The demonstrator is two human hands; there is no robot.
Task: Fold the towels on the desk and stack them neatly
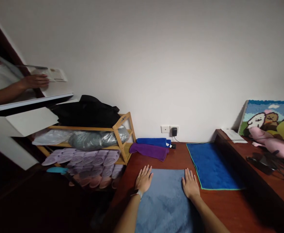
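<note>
A grey-blue cloth (166, 197) lies spread flat on the reddish-brown wooden surface (219, 204). My left hand (144, 179), with a watch at the wrist, rests palm down at the cloth's upper left edge, fingers extended. At its upper right edge my right hand (190, 183) also lies flat, fingers pointing away from me. To the right is a blue cloth (215, 166) with a green border, laid flat. Beyond my left hand sit a folded purple cloth (150, 151) and a folded blue cloth (151, 141) near the wall.
A wooden rack (122, 139) with a black bag (88, 111) and rows of slippers (88, 157) stands left. Another person's hand (36, 81) shows at far left. A plugged adapter (174, 131) trails a cable. On the right ledge are a pink plush toy (272, 142) and a picture (265, 116).
</note>
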